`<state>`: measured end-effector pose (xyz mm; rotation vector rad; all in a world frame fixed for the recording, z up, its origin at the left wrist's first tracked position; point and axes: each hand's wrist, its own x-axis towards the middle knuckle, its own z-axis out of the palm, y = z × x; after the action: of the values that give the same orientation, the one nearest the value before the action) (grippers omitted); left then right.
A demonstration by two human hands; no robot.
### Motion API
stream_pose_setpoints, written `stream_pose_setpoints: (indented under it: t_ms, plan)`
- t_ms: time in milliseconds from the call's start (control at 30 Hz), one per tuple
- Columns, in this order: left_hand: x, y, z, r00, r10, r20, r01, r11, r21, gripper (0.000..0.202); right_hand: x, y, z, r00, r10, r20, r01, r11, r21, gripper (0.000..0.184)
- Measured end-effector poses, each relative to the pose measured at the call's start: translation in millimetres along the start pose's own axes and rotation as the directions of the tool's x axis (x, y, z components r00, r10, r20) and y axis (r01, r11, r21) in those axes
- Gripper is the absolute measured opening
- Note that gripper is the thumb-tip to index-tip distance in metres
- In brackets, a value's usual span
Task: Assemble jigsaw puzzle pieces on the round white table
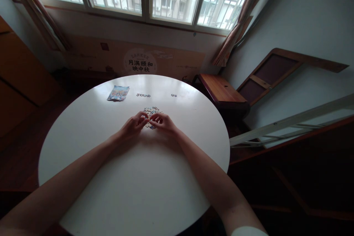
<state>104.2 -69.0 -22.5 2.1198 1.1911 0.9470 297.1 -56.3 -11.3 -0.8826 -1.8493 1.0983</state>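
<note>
A pile of small jigsaw puzzle pieces [153,110] lies on the white round table [132,191], and both hands are over its near part. My left hand [135,123] comes in from the left with its fingers pinched together on what looks like a puzzle piece. From the other side my right hand [163,122] meets it, thumb and fingers also closed at the same spot. The fingertips nearly touch, and the fingers partly hide what is between them. Loose pieces show in front of and behind the hands.
A colourful printed packet [118,93] lies at the far left of the table. A row of puzzle pieces [143,95] and a smaller cluster of pieces [173,95] lie near the far edge. Beyond the table stands a wooden stool-like bench [221,87], below barred windows.
</note>
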Motion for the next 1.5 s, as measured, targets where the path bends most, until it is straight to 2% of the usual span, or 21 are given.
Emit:
stream_pose_setpoints:
  t_ms: [633,1500]
  plan:
    - [-0.5,3.9,-1.0,1.000,-0.003,0.020,0.005,0.998,-0.068,0.021,-0.9,4.8,1.7,1.000,-0.028,0.014,0.028,0.999,-0.030,0.028]
    - [0.7,-3.9,1.9,1.000,0.008,-0.007,-0.008,0.994,-0.109,0.023,-0.1,7.3,3.1,0.999,-0.051,-0.016,0.050,0.998,-0.045,0.022]
